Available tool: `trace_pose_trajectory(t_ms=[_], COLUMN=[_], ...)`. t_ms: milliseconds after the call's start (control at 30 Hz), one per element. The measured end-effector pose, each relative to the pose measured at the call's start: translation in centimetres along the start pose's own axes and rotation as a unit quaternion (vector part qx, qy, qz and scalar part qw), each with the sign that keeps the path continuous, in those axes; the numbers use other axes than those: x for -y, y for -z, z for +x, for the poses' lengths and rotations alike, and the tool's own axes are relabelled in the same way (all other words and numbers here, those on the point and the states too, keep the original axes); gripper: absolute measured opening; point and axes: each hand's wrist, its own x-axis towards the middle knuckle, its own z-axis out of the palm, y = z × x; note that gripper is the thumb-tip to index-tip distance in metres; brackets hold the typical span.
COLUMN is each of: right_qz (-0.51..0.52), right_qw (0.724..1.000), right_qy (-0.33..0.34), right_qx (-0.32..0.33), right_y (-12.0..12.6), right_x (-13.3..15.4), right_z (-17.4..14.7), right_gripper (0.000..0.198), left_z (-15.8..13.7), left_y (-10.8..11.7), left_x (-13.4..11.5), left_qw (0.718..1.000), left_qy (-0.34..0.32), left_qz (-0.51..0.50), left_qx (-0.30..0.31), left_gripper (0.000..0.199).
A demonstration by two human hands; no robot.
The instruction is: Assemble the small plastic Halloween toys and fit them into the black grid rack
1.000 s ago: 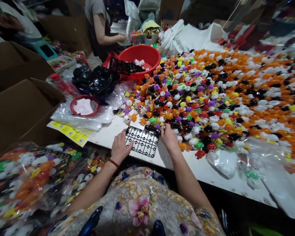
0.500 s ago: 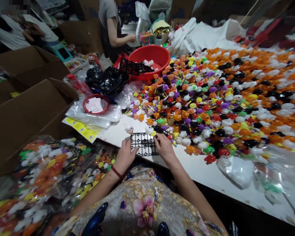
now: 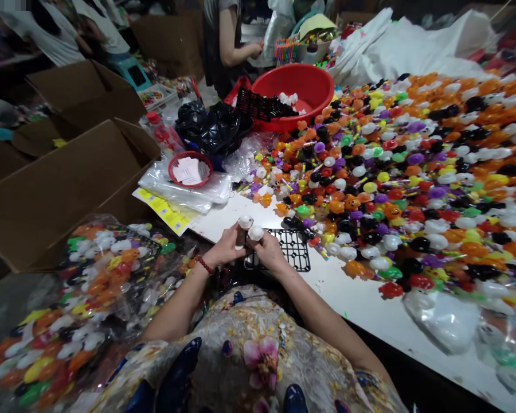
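My left hand [image 3: 227, 248] is closed around a small white toy head [image 3: 245, 222] with dark marks on it. Right beside it, my right hand [image 3: 268, 252] pinches a second white toy head [image 3: 255, 233]. The two heads are close together, and whatever is below them is hidden by my fingers. Under and to the right of my right hand, a black plastic grid rack [image 3: 294, 248] lies flat at the table's near edge. A large heap of colourful toy heads [image 3: 370, 186], some on patterned sticks, spreads just beyond the rack.
A red basin [image 3: 318, 94] with black racks stands behind the heap. Left are a small red basket [image 3: 198, 182] of paper slips, plastic bags [image 3: 178, 192], yellow sheets [image 3: 165, 212] and an open cardboard box [image 3: 64, 189]. Bagged toys [image 3: 107, 275] lie lower left. Another person [image 3: 227, 46] stands beyond.
Both hands have left the rack's sides and now hold white toy heads above its left end. The view has turned left, so the scene sits further right.
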Motion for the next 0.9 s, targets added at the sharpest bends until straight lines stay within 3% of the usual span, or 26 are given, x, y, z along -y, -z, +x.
trace_pose_trajectory(t_ms=[133, 300, 533, 633, 733, 800, 900], right_qz=[-0.077, -0.176, -0.163, -0.141, -0.234, -0.338, -0.459], right_qw=[0.997, 0.982, 0.981, 0.981, 0.955, 0.917, 0.866], right_qy=[0.012, 0.046, 0.09, 0.132, 0.131, 0.071, -0.044], right_qx=[0.027, 0.055, 0.053, 0.005, -0.13, -0.198, -0.196], right_y=[0.3, 0.2, -0.4, 1.9, 6.2, 9.1, 11.5], right_x=[-0.1, -0.6, -0.9, -1.7, -3.1, -4.1, -4.9], right_z=[-0.2, -0.7, -0.8, -2.1, -4.6, -6.2, -7.5], right_gripper=[0.013, 0.012, 0.015, 0.023, 0.023, 0.02, 0.019], left_z=[0.0, -0.1, -0.1, -0.2, -0.8, -1.7, -3.2], left_y=[0.2, 0.0, -0.5, -0.8, -1.4, -2.0, -2.8], left_x=[-0.9, -1.2, -1.3, -0.9, -0.2, 0.0, -0.3], left_qw=[0.998, 0.995, 0.994, 0.995, 0.994, 0.987, 0.973], left_qy=[0.002, 0.006, 0.011, 0.016, 0.009, 0.006, -0.014], left_qz=[0.055, 0.087, 0.106, 0.096, 0.075, 0.064, 0.075], left_qx=[0.031, 0.056, 0.026, -0.01, -0.083, -0.145, -0.219], left_gripper=[0.055, 0.05, 0.049, 0.05, 0.064, 0.066, 0.038])
